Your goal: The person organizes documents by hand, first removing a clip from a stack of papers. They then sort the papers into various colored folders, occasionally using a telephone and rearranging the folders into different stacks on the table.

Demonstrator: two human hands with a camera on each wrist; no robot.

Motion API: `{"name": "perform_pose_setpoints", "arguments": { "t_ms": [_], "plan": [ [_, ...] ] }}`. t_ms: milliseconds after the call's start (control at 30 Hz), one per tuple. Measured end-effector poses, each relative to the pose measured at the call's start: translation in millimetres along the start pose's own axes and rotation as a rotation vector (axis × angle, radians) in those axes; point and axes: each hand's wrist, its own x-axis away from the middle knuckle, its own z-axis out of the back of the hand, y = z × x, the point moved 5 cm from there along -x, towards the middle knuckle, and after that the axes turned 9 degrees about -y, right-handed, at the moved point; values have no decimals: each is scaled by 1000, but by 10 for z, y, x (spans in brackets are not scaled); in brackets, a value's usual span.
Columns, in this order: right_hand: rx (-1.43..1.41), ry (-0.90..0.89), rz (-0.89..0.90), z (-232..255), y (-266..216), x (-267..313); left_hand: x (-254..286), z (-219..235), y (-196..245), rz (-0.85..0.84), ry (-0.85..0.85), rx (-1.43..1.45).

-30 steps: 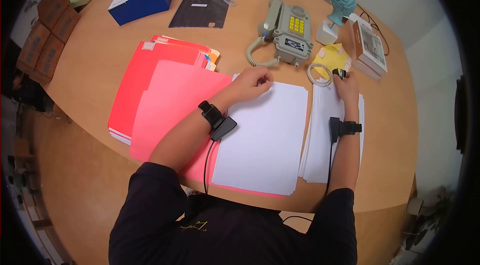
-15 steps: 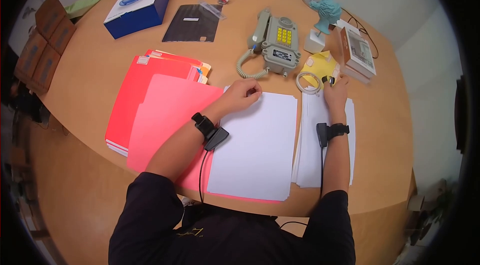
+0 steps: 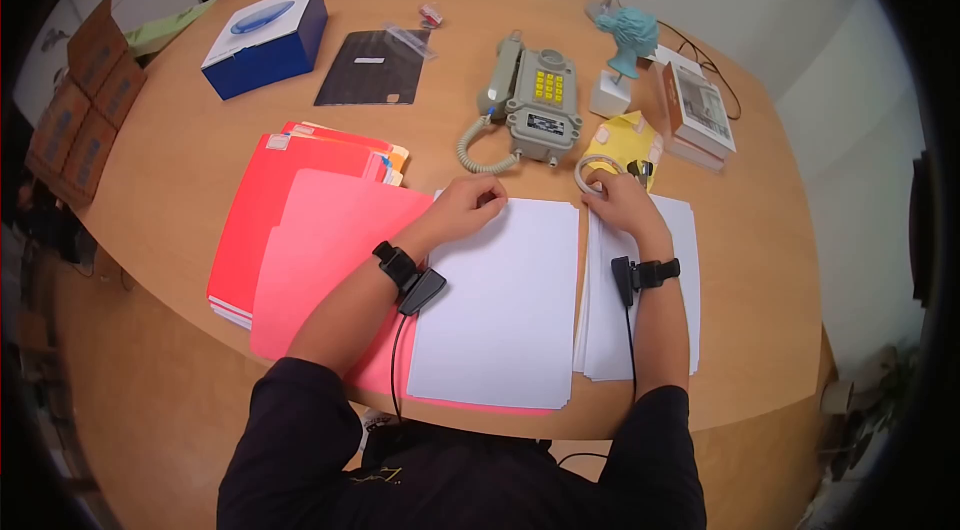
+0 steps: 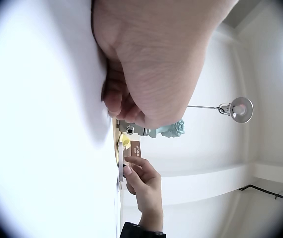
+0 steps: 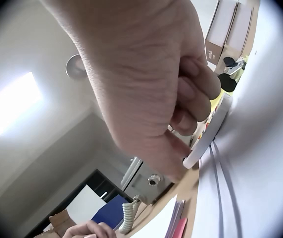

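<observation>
My left hand (image 3: pixel 465 208) rests on the left edge of a stack of white paper (image 3: pixel 500 300), its fingers loosely curled and holding nothing. Under that stack lies a pink folder (image 3: pixel 340 230). My right hand (image 3: pixel 628 205) is over the top of a second paper stack (image 3: pixel 675 230), its thumb and fingers pinching the rim of a pale roll of tape (image 5: pixel 212 133). Beside the roll are a yellow paper piece (image 3: pixel 610 138) and a small black-and-silver item (image 5: pixel 229 74), close to my fingers.
A grey keypad telephone (image 3: pixel 545 105) with a coiled cord stands beyond the papers. Right of it are a teal bust (image 3: pixel 628 35) on a white block and books (image 3: pixel 700 110). Red folders (image 3: pixel 250 210), a black folder (image 3: pixel 365 70) and a blue-and-white box (image 3: pixel 265 40) lie to the left.
My right hand has moved left, from the small black-and-silver item to the roll of tape. My left hand has stayed on the paper. The head view has shifted.
</observation>
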Motion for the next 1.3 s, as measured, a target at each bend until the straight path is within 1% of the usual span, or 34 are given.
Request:
{"name": "perform_pose_setpoints", "arguments": {
  "t_ms": [100, 167, 233, 267, 333, 367, 433, 500, 567, 700, 767, 800, 833, 867, 900, 967, 1167, 1233, 1267, 1300],
  "plan": [
    [35, -11, -32, -44, 21, -36, 12, 19, 1, 19, 13, 5],
    [41, -15, -51, -71, 55, -55, -9, 5, 6, -38, 14, 0],
    [86, 79, -4, -55, 90, -64, -7, 3, -18, -26, 13, 0],
    [87, 78, -1, -62, 95, -70, -11, 1, -26, -17, 8, -1],
    [113, 206, -8, 3, 85, -70, -18, -3, -27, -21, 15, 0],
    [113, 207, -6, -3, 92, -78, -16, -5, -34, -24, 18, 4],
    [88, 295, -14, 6, 146, -73, -8, -5, -40, -36, 17, 3],
    [76, 298, -33, -19, 213, -86, 0, -5, -28, -47, 16, 4],
    [66, 301, -51, -49, 247, -104, 1, -4, -18, -22, 2, 33],
    [-50, 339, -62, -113, 327, -128, -14, -14, -64, -46, 8, 21],
    [-96, 356, -55, -141, 350, -149, -22, -3, -38, -148, 50, -29],
    [-103, 367, -40, -157, 356, -152, -17, 0, -59, -146, 50, -30],
    [-109, 376, -27, -171, 365, -151, -8, 5, -32, -87, 35, 2],
    [-110, 373, -29, -192, 389, -154, 1, -4, -29, -27, 19, 36],
    [-117, 374, -16, -206, 414, -161, 2, -13, -35, -25, 19, 38],
    [-125, 373, -3, -218, 428, -161, -5, -8, -34, -46, 29, 0],
    [-181, 311, -93, -215, 441, -136, -18, -3, -46, -98, 41, -35],
    [-127, 242, -35, -204, 353, -117, -28, 5, -56, -98, 45, -38],
    [-128, 234, -34, -191, 329, -101, -22, -2, -60, -98, 48, -39],
    [-91, 182, -16, -198, 291, -105, -16, -1, -67, -91, 52, -37]
  ]
}}
